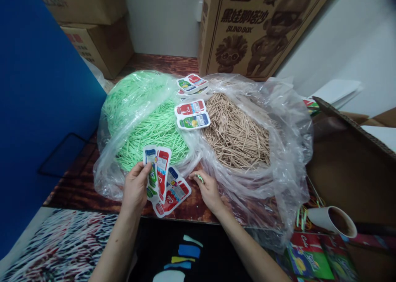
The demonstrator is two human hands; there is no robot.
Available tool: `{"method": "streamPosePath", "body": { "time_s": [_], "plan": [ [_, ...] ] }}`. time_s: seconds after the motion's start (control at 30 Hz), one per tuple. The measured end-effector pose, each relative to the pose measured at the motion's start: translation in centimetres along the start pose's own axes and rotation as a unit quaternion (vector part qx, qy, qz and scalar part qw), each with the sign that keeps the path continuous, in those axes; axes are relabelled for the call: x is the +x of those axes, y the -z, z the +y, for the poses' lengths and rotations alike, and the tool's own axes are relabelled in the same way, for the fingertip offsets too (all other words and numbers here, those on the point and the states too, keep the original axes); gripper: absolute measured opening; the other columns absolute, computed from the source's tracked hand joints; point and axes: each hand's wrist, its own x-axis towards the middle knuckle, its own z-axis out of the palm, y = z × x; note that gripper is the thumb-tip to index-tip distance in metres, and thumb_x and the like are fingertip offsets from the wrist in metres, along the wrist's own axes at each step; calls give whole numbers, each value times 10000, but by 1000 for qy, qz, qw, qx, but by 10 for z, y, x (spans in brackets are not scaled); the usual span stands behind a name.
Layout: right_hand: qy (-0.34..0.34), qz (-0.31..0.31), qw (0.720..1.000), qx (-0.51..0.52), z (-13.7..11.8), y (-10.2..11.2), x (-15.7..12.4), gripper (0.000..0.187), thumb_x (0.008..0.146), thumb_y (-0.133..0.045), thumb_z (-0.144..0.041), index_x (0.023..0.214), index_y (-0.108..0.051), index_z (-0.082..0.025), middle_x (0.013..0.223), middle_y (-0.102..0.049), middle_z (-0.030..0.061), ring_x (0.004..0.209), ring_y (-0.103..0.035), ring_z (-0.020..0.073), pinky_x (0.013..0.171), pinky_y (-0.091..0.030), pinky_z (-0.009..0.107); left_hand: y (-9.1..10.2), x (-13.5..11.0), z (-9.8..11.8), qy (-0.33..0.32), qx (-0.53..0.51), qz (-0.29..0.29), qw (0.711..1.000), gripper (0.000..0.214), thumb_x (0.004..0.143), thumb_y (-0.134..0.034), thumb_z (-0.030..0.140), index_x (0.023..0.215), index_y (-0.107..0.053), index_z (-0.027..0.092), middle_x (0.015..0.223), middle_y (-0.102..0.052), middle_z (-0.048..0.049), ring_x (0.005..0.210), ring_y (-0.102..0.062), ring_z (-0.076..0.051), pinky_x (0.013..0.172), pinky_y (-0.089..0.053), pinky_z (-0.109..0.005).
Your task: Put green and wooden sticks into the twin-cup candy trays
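At six o'clock on the table, the left hand (135,187) grips a fan of packets (157,168) between thumb and fingers. More packets lie flat beneath them. At three o'clock from it, the right hand (208,189) is closed to a pinch on a small green stick (200,178). The bag of green sticks (145,121) lies at eleven o'clock and the bag of brown sticks (238,129) at one. The step in hand looks like pairing stick with packet. That calls for a steady pinch and one packet singled out.

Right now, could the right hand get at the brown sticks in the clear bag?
Probably yes: the right hand lies beside the open bag, with nothing between it and the brown sticks, though its fingertips pinch something small and green.
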Motion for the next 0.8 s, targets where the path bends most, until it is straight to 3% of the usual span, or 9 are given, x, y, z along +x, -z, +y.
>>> {"method": "streamPosePath", "body": {
  "time_s": [0.43, 0.8],
  "plan": [
    [-5, -2, 1000, 7, -4, 2, 1, 221, 940, -472, -328, 877, -639, -196, 849, -649, 47, 829, -609, 187, 781, -453, 302, -5, 4, -7, -7, 7, -27, 1000, 303, 523, -870, 303, 730, -702, 159, 668, -710, 27, 570, -619, -98, 570, -513, -182],
    [0, -7, 1000, -3, -5, 3, 1, 257, 946, -458, -357, 894, -661, -208, 850, -657, 54, 836, -608, 196, 786, -453, 315, 9, 2, -12, -21, 73, -44, 996, 261, 591, -834, 316, 727, -672, 162, 674, -674, 35, 587, -585, -95, 581, -489, -179]
  ]
}}
